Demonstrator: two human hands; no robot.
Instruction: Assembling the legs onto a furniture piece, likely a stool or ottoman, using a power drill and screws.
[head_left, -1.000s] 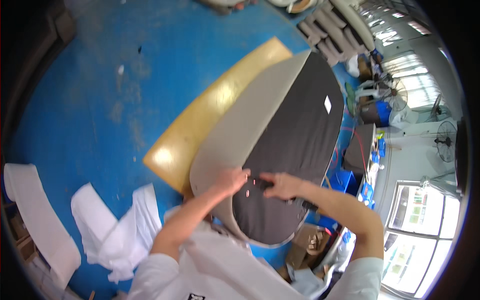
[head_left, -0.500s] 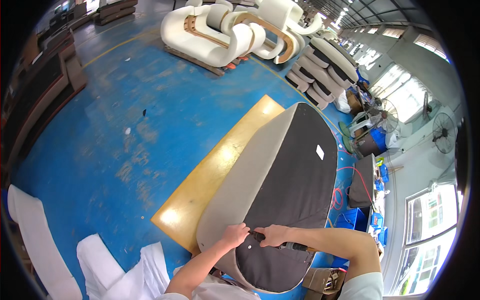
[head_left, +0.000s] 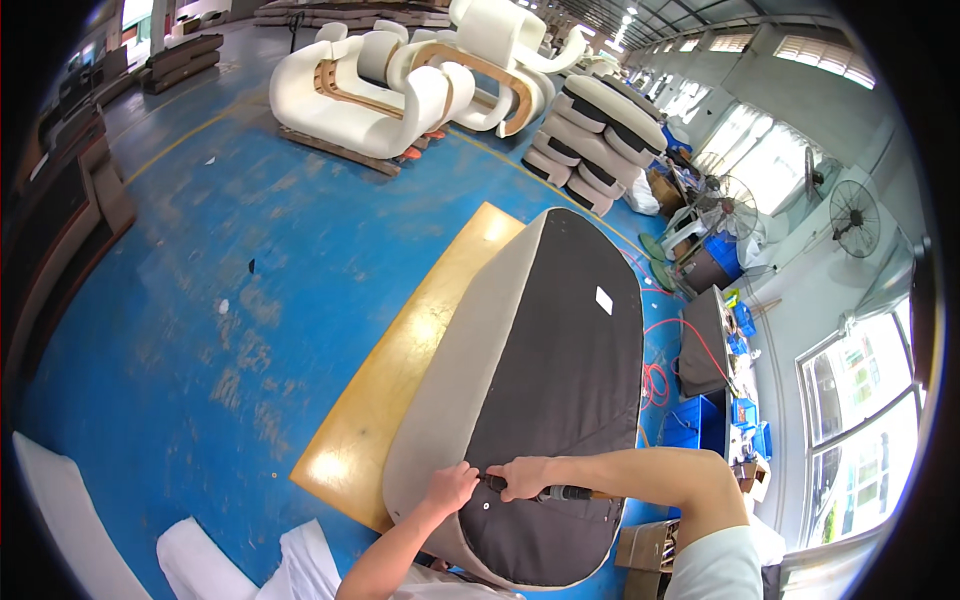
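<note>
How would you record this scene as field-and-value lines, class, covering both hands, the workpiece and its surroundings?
Right hand: gripping a dark tool
Left hand: near the tool's left end; grip unclear
Workpiece: upholstered piece, dark panel up, grey side
On panel: white label
Left of workpiece: yellow board
Beyond: curved white furniture
Floor: blue

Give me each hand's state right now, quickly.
Left hand: closed, beside a dark tool; whether it holds anything can't be told.
Right hand: closed around that dark tool.

A glossy yellow board [head_left: 385, 375] carries a large rounded upholstered piece [head_left: 550, 380], grey with a black face.
</note>
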